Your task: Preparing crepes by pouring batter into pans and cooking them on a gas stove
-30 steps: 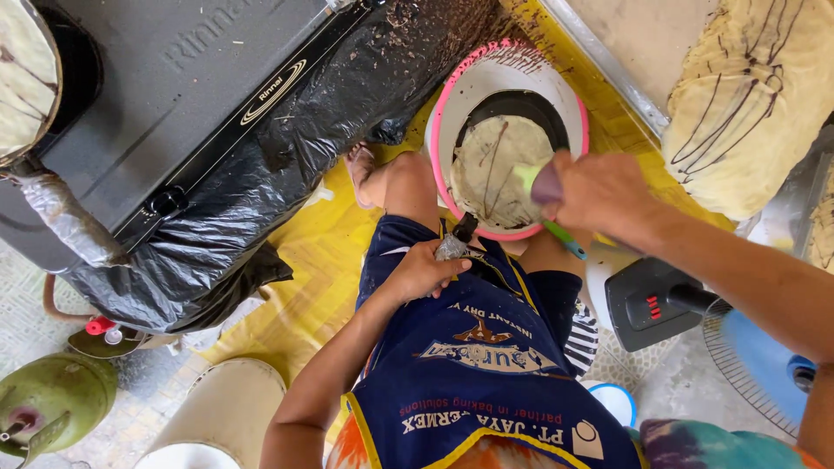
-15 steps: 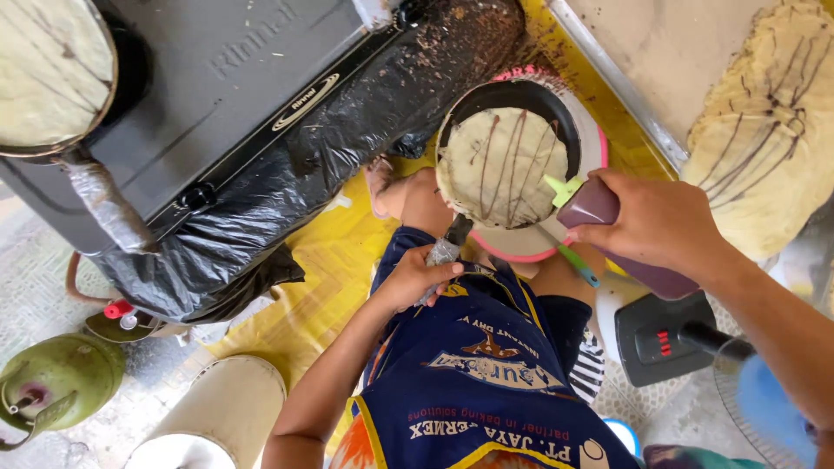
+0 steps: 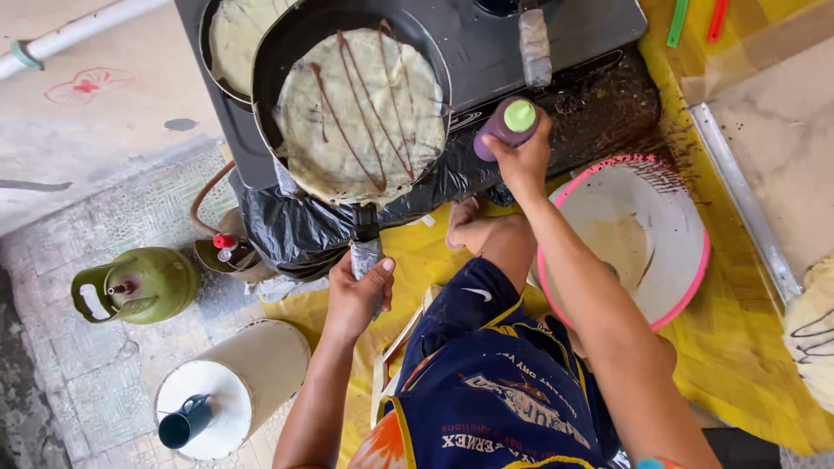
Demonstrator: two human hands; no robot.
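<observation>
On a tiled floor laid with yellow sheeting, the pan has been moved from above the pink basin onto the stove. Its handle is gripped by the left hand; the bottle is clasped by the right hand beside the drizzled crepe.

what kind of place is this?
Probably an informal floor-level cooking spot, maybe a home or street food setup. A gas stove sits low on black plastic, a green gas cylinder stands on the tiled floor, and the left hand holds a pan with a drizzled crepe.
</observation>
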